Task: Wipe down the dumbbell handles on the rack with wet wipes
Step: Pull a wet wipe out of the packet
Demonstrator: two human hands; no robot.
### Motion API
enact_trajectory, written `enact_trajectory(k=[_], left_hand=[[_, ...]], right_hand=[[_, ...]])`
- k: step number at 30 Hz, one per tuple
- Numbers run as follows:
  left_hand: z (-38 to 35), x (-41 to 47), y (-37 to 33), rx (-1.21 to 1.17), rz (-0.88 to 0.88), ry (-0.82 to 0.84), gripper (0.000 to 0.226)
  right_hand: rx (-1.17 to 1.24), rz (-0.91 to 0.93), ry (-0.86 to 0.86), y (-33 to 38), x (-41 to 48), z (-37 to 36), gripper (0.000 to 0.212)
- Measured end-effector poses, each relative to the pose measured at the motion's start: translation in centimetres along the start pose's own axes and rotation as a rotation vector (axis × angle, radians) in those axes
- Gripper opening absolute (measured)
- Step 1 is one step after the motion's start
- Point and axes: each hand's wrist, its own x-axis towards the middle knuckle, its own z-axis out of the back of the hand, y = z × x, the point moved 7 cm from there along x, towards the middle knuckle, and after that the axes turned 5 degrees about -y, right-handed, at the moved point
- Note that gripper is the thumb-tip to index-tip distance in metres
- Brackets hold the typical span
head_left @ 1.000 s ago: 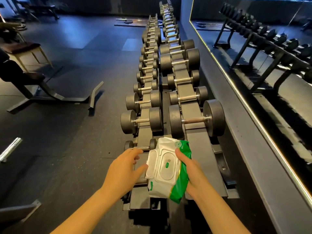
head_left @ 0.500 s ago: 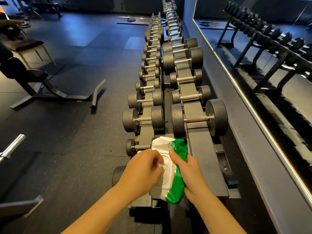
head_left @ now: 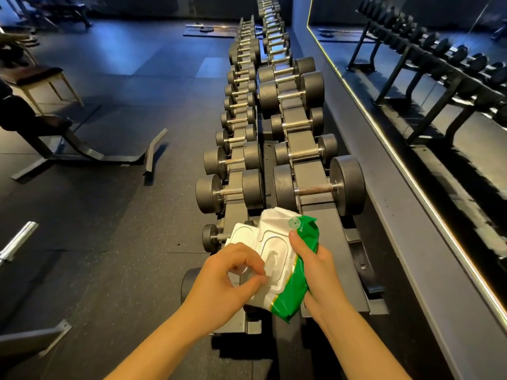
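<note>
1. The wet wipes pack (head_left: 291, 272), white with a green side, is in the air over the near end of the dumbbell rack (head_left: 318, 174), just short of the closest dumbbells.
2. My right hand (head_left: 315, 267) grips the pack's green edge, fingers curled behind it and thumb pressed on the white front.
3. The pack's lid (head_left: 244, 235) now stands flipped open to the left. Half a second ago it was down, with my left fingers on it.
4. My left hand (head_left: 227, 278) has its fingers (head_left: 252, 256) curled, thumb and forefinger pinched together at the uncovered opening. Whether a wipe is already between them is hard to see. A second ago this hand lay flat and open beside the pack.
5. The nearest big dumbbell (head_left: 319, 191) lies across the right row just past the pack, its handle bare. A smaller dumbbell (head_left: 230, 192) sits beside it on the left row.
6. Both rows run away from me, beside a wall mirror (head_left: 439, 86) on the right.
7. A weight bench (head_left: 82, 149) stands on the dark floor (head_left: 115, 242) well to the left.
</note>
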Motion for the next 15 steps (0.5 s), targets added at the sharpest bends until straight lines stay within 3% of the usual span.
enact_trajectory(k=[1, 5, 8, 12, 15], left_hand=[[0.1, -0.2, -0.3, -0.009, -0.025, -0.014, 0.003], [1.0, -0.3, -0.8, -0.028, -0.007, -0.147, 0.020], [1.3, -0.2, -1.0, 0.014, 0.037, -0.201, 0.014], [0.9, 0.0, -1.1, -0.007, 0.156, -0.185, 0.013], [0.9, 0.2, -1.2, 0.097, 0.148, -0.139, 0.012]], right_hand=[[0.000, 0.015, 0.001, 0.2, -0.1, -0.1, 0.028], [-0.031, 0.103, -0.010, 1.1, -0.8, -0.4, 0.029], [-0.086, 0.178, -0.011, 1.7, -1.3, -0.6, 0.028], [-0.162, 0.255, -0.003, 2.2, -2.1, -0.9, 0.026], [-0.207, 0.306, 0.006, 2.5, -2.6, -1.1, 0.025]])
